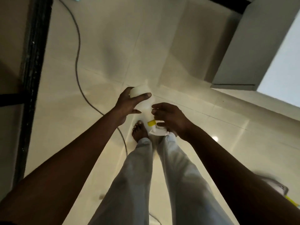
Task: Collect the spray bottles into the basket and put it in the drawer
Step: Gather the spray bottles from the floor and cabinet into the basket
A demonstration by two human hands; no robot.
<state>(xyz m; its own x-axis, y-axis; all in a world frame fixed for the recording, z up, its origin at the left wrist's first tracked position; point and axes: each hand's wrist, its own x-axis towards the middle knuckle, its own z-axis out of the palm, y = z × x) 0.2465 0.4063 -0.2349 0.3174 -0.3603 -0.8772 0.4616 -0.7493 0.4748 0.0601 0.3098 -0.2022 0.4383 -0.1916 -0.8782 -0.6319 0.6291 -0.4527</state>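
A white spray bottle (146, 104) with a yellow collar and white trigger head hangs above the floor, base pointing away from me. My left hand (129, 104) grips the bottle's base end, fingers wrapped around it. My right hand (168, 117) closes around the neck and trigger end near the yellow collar. At the lower right edge, partly hidden by my right arm, is a blurred object (276, 187) with a yellow piece; I cannot tell what it is. No drawer shows.
My legs in light trousers and a bare foot (139, 130) stand on glossy cream floor tiles. A grey cable (78, 51) snakes across the floor on the left. A dark frame (32, 62) runs down the left; a grey cabinet (240, 51) stands at upper right.
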